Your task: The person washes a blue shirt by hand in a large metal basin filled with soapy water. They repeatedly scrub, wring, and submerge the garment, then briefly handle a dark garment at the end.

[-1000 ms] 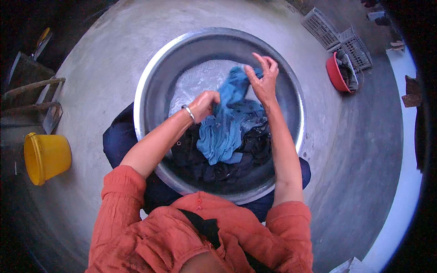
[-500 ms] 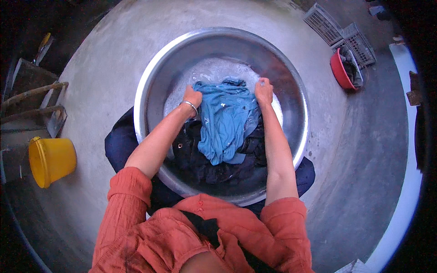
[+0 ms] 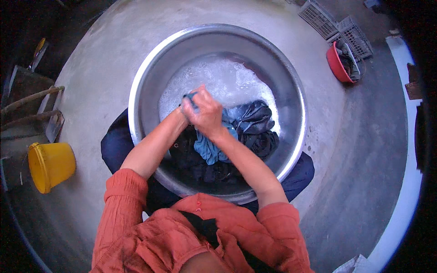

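Note:
A wet blue garment (image 3: 209, 149) is bunched up over dark clothes (image 3: 200, 169) in a large metal basin (image 3: 298, 113). My right hand (image 3: 208, 114) has come across to the left side of the basin and is closed on a fold of the garment. Right against it, my left hand (image 3: 185, 113) grips the same fold; its fingers are mostly hidden behind the right hand and a little blurred. Cloudy, sudsy water (image 3: 218, 75) fills the far part of the basin. More dark wet cloth (image 3: 257, 119) lies to the right of my right hand.
The basin stands on a concrete floor (image 3: 327, 150) between my bent legs. On the left are a yellow bucket (image 3: 57, 164) and wooden-handled tools (image 3: 34, 98). At the far right sit a red tub (image 3: 337, 63) with cloth in it and grey plastic crates (image 3: 318, 19).
My right hand has moved left to meet my left hand. The blue garment, spread between them before, is now gathered up, and more sudsy water and dark cloth show.

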The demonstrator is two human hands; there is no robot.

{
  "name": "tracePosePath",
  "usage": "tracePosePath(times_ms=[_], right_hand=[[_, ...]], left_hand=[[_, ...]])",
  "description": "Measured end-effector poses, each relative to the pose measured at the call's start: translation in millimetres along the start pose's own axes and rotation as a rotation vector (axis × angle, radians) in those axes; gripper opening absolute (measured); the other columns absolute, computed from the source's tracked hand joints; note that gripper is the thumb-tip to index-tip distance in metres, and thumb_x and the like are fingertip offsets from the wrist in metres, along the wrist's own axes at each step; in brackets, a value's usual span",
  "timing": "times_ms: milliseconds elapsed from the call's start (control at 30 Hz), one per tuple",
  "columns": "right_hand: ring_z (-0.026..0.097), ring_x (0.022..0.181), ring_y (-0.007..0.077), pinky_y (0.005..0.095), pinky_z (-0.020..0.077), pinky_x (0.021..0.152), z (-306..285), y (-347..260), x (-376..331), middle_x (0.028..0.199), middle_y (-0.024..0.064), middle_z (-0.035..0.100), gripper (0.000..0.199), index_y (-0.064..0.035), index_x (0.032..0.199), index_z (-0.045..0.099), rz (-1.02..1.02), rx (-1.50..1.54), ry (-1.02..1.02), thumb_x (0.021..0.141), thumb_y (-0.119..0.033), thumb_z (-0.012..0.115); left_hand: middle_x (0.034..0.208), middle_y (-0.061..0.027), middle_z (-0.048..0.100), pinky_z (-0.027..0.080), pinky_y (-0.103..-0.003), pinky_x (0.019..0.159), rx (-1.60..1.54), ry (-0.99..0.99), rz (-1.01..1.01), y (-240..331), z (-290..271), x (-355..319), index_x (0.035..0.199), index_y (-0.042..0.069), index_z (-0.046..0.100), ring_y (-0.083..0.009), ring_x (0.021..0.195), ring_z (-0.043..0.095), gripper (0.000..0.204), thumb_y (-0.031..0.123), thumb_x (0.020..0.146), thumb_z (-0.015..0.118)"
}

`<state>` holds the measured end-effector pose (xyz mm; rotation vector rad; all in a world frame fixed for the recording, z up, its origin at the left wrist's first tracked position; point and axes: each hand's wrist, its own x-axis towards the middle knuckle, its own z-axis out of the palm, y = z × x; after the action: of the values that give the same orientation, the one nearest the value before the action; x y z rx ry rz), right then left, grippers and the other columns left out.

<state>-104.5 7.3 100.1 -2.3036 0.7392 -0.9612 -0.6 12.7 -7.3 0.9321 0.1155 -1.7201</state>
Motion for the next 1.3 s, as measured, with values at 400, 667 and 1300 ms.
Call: tracePosePath(times_ms=[400, 667, 1300], right_hand=[[0.047, 0.104, 0.0396, 0.0470, 0.0396, 0.084, -11.6, 181.9, 13.3, 0.119, 0.0262, 0.040, 0.052, -0.0154, 0.115, 0.051, 0.557, -0.610, -0.174, 0.076, -0.051, 0.050], [0.052, 0.071, 0.0321, 0.0369, 0.0440, 0.061, 6.7, 5.3, -1.0, 0.085, 0.0148, 0.049, 0.026, -0.0032, 0.073, 0.057, 0.117, 0.123, -0.143, 0.069, -0.027, 0.065], [0.050, 0.099, 0.0332, 0.0365, 0.0406, 0.084, 20.6, 177.9, -15.8, 0.107, 0.0198, 0.050, 0.040, -0.0066, 0.101, 0.059, 0.369, -0.038, -0.162, 0.076, -0.038, 0.059]], left_hand=[[0.104, -0.0122, 0.058, 0.044, -0.042, 0.083, 0.050, 0.279, 0.043, 10.7, -24.9, 36.8, 0.102, 0.005, 0.057, -0.0249, 0.093, 0.056, 0.046, 0.044, 0.087, 0.039], [0.090, -0.0104, 0.057, 0.045, -0.039, 0.072, -0.087, -0.209, -0.028, 17.5, -28.2, 1.2, 0.091, 0.009, 0.055, -0.0236, 0.082, 0.055, 0.054, 0.060, 0.080, 0.044], [0.109, -0.0079, 0.055, 0.042, -0.043, 0.086, 0.063, 0.122, 0.051, 4.9, 26.2, 0.8, 0.110, 0.008, 0.050, -0.0235, 0.096, 0.054, 0.051, 0.050, 0.088, 0.033]])
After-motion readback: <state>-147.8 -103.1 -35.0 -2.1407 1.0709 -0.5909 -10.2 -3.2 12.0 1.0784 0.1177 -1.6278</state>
